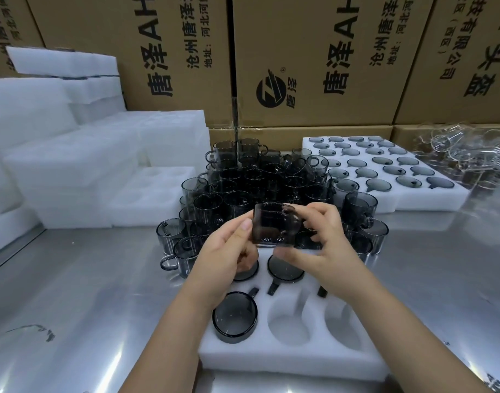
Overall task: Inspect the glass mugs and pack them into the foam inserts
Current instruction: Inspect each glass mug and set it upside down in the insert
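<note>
Held mug: You have one smoky dark mug (274, 225) raised between both hands, over the far edge of the foam insert (271, 355) and in front of the pile of mugs (257, 180). Which way its mouth faces is hard to read through the dark glass.
Left hand: Your left hand (229, 251) grips the mug's left side. The thumb lies on the wall and the other fingers curl out of sight beneath.
Right hand: Your right hand (325, 245) pinches the mug's right side near the handle, which your fingertips partly cover.
Foam insert: It lies flat on the metal table (87, 293) just in front of you. A packed mug (234, 319) sits in the near-left pocket and another shows in the far row.
Hidden pockets: Your left wrist covers most of the far-left pocket. Your right forearm covers the far-right one, where only a dark handle shows.
Pile of mugs: It is crowded and stacked, too dark to count.
Full tray (430, 199): It sits behind to the right, every pocket filled.
Foam blocks (73, 154): They are stacked at the left, their edges washed out.
Clear glassware (464, 154): It is blurred and cut off at the right edge.
Cardboard boxes (299, 66): They form a wall behind, with their tops out of frame.
</note>
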